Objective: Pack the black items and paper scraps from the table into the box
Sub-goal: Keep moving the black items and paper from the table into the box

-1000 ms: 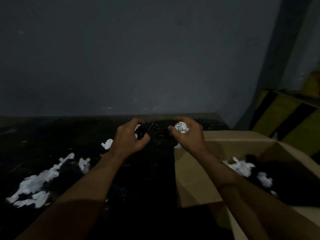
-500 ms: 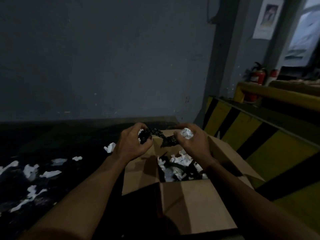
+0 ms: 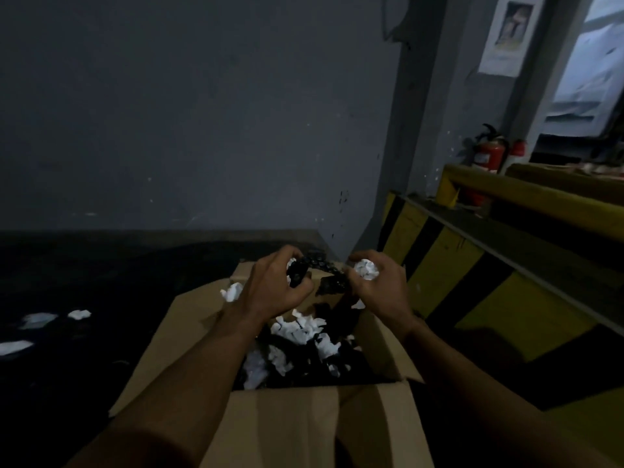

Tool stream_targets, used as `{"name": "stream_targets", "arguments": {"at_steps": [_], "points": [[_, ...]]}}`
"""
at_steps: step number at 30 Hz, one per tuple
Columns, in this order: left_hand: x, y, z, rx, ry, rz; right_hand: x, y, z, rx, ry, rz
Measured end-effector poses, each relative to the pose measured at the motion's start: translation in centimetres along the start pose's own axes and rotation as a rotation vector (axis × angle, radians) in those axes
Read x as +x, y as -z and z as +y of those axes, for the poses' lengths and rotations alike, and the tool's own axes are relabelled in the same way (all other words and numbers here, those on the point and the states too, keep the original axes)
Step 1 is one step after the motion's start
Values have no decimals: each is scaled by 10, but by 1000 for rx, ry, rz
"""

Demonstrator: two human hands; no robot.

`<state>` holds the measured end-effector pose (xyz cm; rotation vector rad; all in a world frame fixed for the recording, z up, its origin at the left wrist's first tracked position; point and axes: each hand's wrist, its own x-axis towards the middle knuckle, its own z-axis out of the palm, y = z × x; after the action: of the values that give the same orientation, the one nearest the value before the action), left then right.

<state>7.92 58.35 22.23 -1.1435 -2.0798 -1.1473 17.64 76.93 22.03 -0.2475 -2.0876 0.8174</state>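
Both my hands hover over the open cardboard box (image 3: 304, 423). My left hand (image 3: 273, 288) grips one end of a black beaded item (image 3: 320, 266) together with a bit of white paper. My right hand (image 3: 378, 287) grips the item's other end and a crumpled white paper ball (image 3: 366, 269). The black item stretches between the two hands above the box's far side. Inside the box lie white paper scraps (image 3: 300, 332) mixed with black items (image 3: 304, 363).
The dark table (image 3: 84, 383) to the left holds loose paper scraps (image 3: 40, 319). A yellow and black striped barrier (image 3: 472, 282) runs along the right. A red fire extinguisher (image 3: 488, 160) stands behind it. A grey wall rises straight ahead.
Both hands carried the black item and paper from above the table rightward over the box. The view turned right, so the box now sits under my hands.
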Motion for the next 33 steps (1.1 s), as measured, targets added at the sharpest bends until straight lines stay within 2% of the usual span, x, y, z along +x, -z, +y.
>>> {"name": "stream_targets", "arguments": {"at_steps": [8, 12, 16, 24, 26, 33], "points": [[-18, -32, -34, 5, 200, -84, -1, -47, 42, 100, -78, -113], [-22, -49, -65, -15, 286, -136, 1, -76, 62, 84, -81, -161], [-21, -67, -100, 3, 377, -212, 5, -98, 83, 33, -101, -285], [-20, -76, -104, 45, 388, -286, 4, -101, 87, 1, -133, -277], [-14, -100, -150, 49, 460, -356, 18, -147, 120, -4, -167, -351], [-34, -99, -163, 259, 357, -558, 4, -154, 132, -22, -200, -531]]}}
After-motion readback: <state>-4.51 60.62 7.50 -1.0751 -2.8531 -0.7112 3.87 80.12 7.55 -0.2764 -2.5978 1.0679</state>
